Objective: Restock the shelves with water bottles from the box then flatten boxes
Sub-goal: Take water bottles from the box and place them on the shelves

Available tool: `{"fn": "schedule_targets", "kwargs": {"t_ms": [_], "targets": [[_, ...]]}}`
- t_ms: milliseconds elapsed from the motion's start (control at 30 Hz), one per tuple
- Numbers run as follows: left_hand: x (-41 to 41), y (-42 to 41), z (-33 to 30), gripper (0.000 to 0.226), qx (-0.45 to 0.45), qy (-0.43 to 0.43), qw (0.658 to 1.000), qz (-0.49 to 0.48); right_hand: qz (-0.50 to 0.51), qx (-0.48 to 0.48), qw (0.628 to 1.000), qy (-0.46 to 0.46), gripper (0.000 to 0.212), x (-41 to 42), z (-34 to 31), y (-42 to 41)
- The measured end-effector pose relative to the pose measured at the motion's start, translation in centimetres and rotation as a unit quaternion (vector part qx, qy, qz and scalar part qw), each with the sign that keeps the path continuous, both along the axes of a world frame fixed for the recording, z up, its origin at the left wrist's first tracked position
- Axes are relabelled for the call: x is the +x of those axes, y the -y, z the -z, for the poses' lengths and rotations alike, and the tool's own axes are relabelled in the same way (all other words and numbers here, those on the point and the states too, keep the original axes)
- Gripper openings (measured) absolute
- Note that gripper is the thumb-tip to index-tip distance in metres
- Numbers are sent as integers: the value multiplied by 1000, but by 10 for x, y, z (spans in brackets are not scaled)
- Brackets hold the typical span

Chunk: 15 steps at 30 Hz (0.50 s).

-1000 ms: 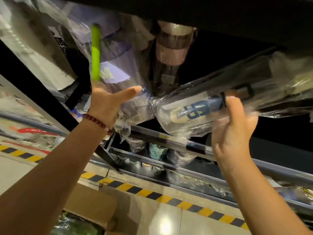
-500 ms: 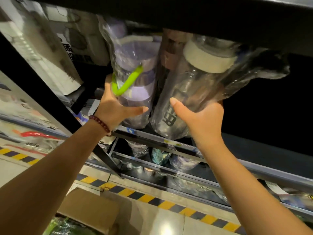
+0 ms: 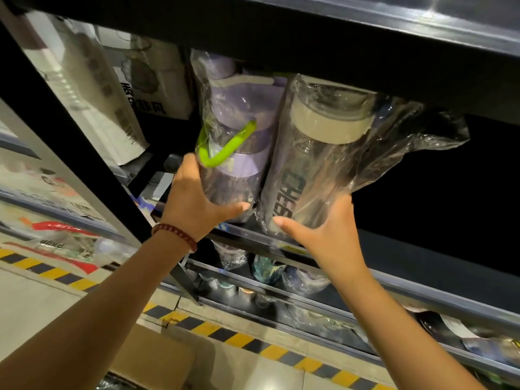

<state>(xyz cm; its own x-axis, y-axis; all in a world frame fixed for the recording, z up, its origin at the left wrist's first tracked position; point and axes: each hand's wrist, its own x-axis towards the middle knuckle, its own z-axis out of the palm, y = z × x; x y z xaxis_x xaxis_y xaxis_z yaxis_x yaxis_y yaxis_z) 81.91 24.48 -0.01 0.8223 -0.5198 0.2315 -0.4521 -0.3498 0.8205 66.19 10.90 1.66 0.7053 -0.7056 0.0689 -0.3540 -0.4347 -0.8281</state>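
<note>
left hand: left hand [image 3: 194, 204] with a dark red bead bracelet [image 3: 175, 235] on the wrist, raised to the shelf; grip wrapped round the lower body of the purple bottle, thumb pointing right across its base, fingers hidden behind it on the left side.
right hand: right hand [image 3: 323, 232] raised beside it; grip round the base of the clear bottle, thumb stretched left across the front, fingers behind the bottle on the right, mostly hidden.
purple bottle: translucent purple plastic water bottle with a lime-green loop strap [image 3: 233, 167], in a clear plastic bag, upright on the dark metal shelf [image 3: 281, 246], near its front edge, left of the clear bottle and touching it.
clear bottle: clear plastic water bottle with a cream-white lid band and dark lettering down its side [image 3: 312, 164], also bagged, leaning slightly right; loose bag plastic bunches out to the right under the upper shelf.
behind: more purple-lidded bottles farther back on the same shelf.
far left: white printed cardboard cartons [image 3: 126, 88] on the same shelf level.
lower shelves: small wrapped bottles [image 3: 267, 268] in the tiers below.
floor: pale tiled floor with yellow-and-black hazard tape [image 3: 242, 339] along the shelf base.
box: brown cardboard box [image 3: 152, 361] on the floor, near bottom centre, flap open, contents unclear.
</note>
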Motion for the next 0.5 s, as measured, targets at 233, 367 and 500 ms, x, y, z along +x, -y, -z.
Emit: {"fn": "schedule_targets", "kwargs": {"t_ms": [233, 367, 500], "targets": [[7, -1, -3, 68, 82, 11, 997, -8, 18, -21, 999, -16, 52, 5, 12, -4], [20, -5, -6, 89, 115, 26, 993, 3, 22, -30, 999, -22, 47, 16, 12, -7], [30, -10, -3, 84, 132, -1, 991, -33, 38, -41, 998, -24, 48, 25, 15, -11]]}}
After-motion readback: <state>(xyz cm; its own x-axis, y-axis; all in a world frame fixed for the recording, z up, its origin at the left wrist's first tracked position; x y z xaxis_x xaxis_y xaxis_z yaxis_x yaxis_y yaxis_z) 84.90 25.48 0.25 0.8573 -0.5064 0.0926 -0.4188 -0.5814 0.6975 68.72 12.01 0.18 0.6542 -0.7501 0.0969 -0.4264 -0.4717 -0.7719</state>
